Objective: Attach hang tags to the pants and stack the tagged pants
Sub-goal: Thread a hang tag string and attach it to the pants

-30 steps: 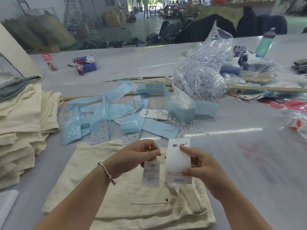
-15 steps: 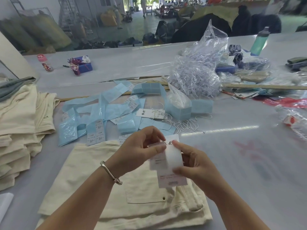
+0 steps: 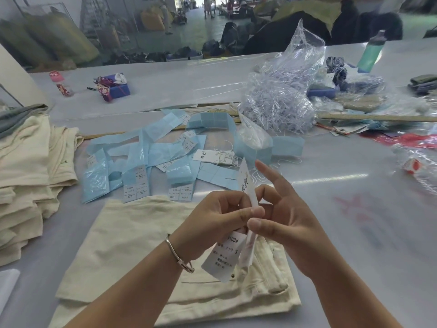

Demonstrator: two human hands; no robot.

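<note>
- Folded cream pants (image 3: 146, 252) lie flat on the table (image 3: 354, 233) directly under both hands; no tag appears fastened to them yet; risk: the tags get joined to each other but not to the garment, so an untagged pair could reach the stack of cream pants (image 3: 26, 176) at far left; cause would be skipping the loop-through step.
- Left hand (image 3: 212, 223) grasps the small size tag (image 3: 224, 254), thumb and fingers curled onto its top; print reads 1103# and S; risk: size mismatch with the garment; the garment's own label is not visible, so this cannot be checked.
- Right hand (image 3: 283, 221) pinches the tall white hang tag (image 3: 248, 192) edge-on between thumb and middle finger, index finger extended and free; risk: the tag slips or twists, since the pinch looks light and the card stands nearly upright; holes may then fail to line up.
- Loose tags with strings (image 3: 217, 157) and blue label strips (image 3: 142, 157) lie scattered just beyond the pants; risk: a dropped tag mixes with these and the wrong one is picked up.
- No string can be made out in either hand; whether one is threaded cannot be told; risk: fumbling for one.
</note>
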